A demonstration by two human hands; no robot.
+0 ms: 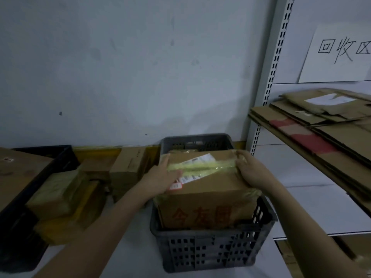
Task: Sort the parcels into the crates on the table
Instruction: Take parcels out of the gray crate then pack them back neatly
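A large brown cardboard parcel (208, 199) with yellowish tape, white labels and red characters on its front sits in the grey slotted crate (212, 251). It stands higher than the crate's rim. My left hand (160, 180) lies flat on the parcel's top left part with straight fingers. My right hand (251, 170) holds the parcel's top right edge, fingers bent over it. Behind the parcel, smaller items show inside the crate, mostly hidden.
A dark blue crate (26, 197) at the left holds a big cardboard box. Several taped parcels (66, 199) and a small upright box (128, 169) lie between the crates. On the right, a white metal shelf rack (269, 77) carries flattened cardboard (325, 125) and a handwritten sign (341, 51).
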